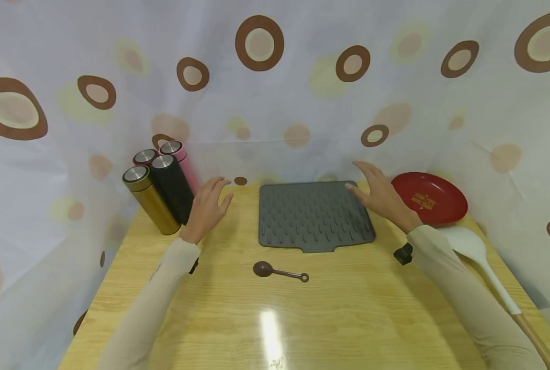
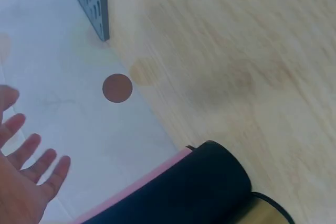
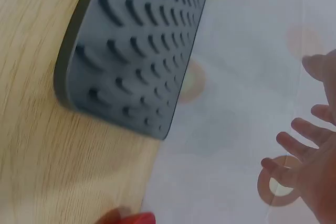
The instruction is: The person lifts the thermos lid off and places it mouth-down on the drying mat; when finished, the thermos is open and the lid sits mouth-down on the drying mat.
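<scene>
My left hand (image 1: 207,206) is raised over the table, fingers spread and relaxed, holding nothing. Just left of it stands a group of flasks: a gold one (image 1: 156,208), a black one (image 1: 173,187), a pink one (image 1: 189,171) and a red one mostly hidden behind. My right hand (image 1: 380,194), also spread and holding nothing, hovers by the right edge of a dark grey drying mat (image 1: 314,216). Raised ridges cover the mat (image 3: 142,51). A small brown spoon (image 1: 263,269) with a ringed handle end lies in front of it.
At the back right a red oval plate (image 1: 434,192) with gold print leans near the patterned curtain (image 1: 275,113). A long white spoon (image 1: 469,244) with a wooden handle lies along the table's right edge, partly behind my right sleeve. Light glares off the tabletop (image 1: 228,318) at the front.
</scene>
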The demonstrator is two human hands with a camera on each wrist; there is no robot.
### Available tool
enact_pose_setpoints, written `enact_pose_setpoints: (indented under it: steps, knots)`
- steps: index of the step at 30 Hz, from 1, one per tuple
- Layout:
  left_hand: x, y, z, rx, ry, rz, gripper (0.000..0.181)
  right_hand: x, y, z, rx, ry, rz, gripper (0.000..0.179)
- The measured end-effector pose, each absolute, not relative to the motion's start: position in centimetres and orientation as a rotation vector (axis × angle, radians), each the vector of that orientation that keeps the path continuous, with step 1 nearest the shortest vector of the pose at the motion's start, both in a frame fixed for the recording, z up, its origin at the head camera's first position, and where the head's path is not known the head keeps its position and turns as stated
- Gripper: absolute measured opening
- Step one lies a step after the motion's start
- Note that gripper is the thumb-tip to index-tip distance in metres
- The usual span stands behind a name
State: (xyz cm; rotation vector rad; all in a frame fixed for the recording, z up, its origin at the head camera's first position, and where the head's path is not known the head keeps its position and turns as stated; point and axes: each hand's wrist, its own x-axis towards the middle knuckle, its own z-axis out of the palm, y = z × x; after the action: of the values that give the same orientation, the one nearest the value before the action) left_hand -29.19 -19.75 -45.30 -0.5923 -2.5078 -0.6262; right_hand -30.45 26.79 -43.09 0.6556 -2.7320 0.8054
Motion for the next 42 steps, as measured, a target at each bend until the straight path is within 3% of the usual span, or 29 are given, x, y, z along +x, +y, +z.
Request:
enact_pose_setpoints:
  steps: [7,20,42]
  knots:
    - [-27.9,-21.1,-45.8,-0.632,-2.342,-0.726,0.026,-29.9,23.8,-43.8,0.711,-2.59,1.062,0.05]
    - [-26.4,-23.5,-46.4,-0.575,-2.183,-0.812,0.02,-29.2,18.6,-45.3,0.86,-2.435,1.19,0.034]
    - [-24.3,-28.2,-48.7,-0.396,-2.098,-0.829,0.014,-31.0,14.4,-43.3,0.851,-2.505,1.358,0.038]
